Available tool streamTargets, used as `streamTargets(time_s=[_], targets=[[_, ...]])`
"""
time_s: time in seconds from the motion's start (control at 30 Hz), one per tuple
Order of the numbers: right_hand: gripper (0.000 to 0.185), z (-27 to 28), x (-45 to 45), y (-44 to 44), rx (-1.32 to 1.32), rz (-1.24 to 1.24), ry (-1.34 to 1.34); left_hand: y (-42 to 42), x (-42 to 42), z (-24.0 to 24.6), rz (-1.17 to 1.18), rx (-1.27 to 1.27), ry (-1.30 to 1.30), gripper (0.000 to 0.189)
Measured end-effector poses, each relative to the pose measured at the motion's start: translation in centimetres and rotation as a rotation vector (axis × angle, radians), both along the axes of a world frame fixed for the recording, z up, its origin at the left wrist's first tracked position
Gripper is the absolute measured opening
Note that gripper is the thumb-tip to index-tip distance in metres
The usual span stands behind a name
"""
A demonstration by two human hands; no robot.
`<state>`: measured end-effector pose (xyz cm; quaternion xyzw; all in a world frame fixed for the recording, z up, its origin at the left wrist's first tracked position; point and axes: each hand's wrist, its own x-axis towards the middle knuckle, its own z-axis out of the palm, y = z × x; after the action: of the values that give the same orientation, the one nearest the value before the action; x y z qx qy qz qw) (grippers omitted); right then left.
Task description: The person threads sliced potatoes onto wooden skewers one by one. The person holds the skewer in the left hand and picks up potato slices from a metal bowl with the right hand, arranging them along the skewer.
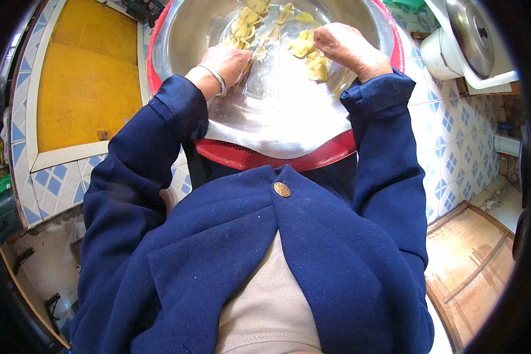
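Observation:
A wide stainless steel basin [265, 144] lies in front of me, with thin pale-yellow slices [316, 68], possibly potato, in it. My left hand [225, 64], a silver bangle on its wrist, is closed around the lower end of a thin stick at the basin's left side. Several yellow slices [244, 28] are bunched along that stick above the fist. Over the right half, my right hand [347, 46] has its fingertips pinched at another cluster of slices [302, 46]. Its fingers hide part of what they hold. More sticks seem to lie between the hands, blurred by glare.
Under the steel basin shows a red plastic basin [274, 163]. A yellow panel [88, 79] with a pale frame is at left. A white pot [440, 55] and a metal lid [471, 37] stand at upper right. A wooden board [469, 265] lies at lower right on the tiled floor [451, 128].

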<state>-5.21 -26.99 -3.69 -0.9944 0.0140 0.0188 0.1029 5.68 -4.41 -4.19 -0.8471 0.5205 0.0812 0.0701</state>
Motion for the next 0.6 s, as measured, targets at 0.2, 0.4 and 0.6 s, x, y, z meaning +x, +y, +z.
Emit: streamTargets(time_s=[0.2,0.4,0.6], targets=[[0.018,0.4,-0.2,-0.3,0.047,-0.154,-0.080,0.4,0.5,0.2,0.065,-0.050,0.105,0.014],[0.019,0.7,0.2,-0.7,0.171,-0.244,-0.442,-0.6,0.7,2.2,0.198,-0.240,0.592,0.014],[0.019,0.4,0.0,-0.7,0.155,-0.260,-0.340,-2.7,-1.8,-0.6,-0.191,-0.448,0.570,0.025]])
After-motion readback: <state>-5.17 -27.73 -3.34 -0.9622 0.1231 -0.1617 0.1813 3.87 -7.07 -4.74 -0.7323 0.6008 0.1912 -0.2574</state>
